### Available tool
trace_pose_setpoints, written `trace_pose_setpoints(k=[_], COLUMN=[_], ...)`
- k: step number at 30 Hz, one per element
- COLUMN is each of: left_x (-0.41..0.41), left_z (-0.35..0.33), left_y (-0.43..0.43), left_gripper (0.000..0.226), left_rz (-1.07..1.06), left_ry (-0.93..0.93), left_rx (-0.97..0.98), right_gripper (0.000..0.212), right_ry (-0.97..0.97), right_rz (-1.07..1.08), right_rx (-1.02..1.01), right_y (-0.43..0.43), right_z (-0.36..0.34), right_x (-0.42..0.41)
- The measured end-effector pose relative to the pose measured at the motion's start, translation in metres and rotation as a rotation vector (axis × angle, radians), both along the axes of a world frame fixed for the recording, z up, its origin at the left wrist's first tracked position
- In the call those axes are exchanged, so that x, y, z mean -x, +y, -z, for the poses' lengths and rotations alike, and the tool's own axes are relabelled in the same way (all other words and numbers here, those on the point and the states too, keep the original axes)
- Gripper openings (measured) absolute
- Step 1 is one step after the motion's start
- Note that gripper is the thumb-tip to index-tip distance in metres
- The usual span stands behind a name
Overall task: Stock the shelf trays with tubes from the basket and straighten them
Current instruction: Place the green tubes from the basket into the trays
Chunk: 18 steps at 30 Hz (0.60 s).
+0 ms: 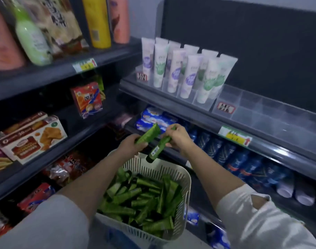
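Note:
A white slatted basket point(182, 177) below my arms holds several green tubes point(146, 196) lying in a heap. My left hand point(130, 143) grips one green tube point(150, 134) that points up and to the right. My right hand point(178, 135) grips a second green tube point(158, 150) whose dark cap end hangs down over the basket's far rim. Both hands are above the basket and below the shelf. On the shelf, clear trays point(195, 97) hold several upright white tubes point(175, 72) with purple or green prints. A clear tray point(261, 112) to their right holds nothing.
Snack boxes point(33, 135) and bottles point(31, 38) fill the left shelves. Blue packets point(153, 119) and blue cans point(243, 159) lie on the shelf under the trays. Yellow price tags point(234, 136) sit on the shelf edges.

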<state>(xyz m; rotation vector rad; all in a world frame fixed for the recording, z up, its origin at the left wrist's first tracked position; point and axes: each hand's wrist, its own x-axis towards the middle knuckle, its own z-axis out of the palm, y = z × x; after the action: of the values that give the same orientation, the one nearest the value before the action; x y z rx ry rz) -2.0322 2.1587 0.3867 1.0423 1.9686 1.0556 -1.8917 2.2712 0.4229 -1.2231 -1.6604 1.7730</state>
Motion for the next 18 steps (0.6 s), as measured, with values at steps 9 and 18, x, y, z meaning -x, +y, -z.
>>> trace_pose_setpoints(k=[9,18], left_x=[-0.028,-0.064], left_z=[-0.068,-0.120], left_y=[0.032,0.065], left_gripper=[0.011,0.033], left_rz=[0.125,0.182], left_ry=[-0.150,-0.312], left_rx=[-0.234,-0.387], right_gripper=[0.028,0.029], right_ry=[0.266,0.171], right_rz=[0.058,0.226], right_rx=[-0.076,-0.412], right_y=[0.003,0.024], right_z=[-0.083,-0.131], right_x=[-0.034,-0.062])
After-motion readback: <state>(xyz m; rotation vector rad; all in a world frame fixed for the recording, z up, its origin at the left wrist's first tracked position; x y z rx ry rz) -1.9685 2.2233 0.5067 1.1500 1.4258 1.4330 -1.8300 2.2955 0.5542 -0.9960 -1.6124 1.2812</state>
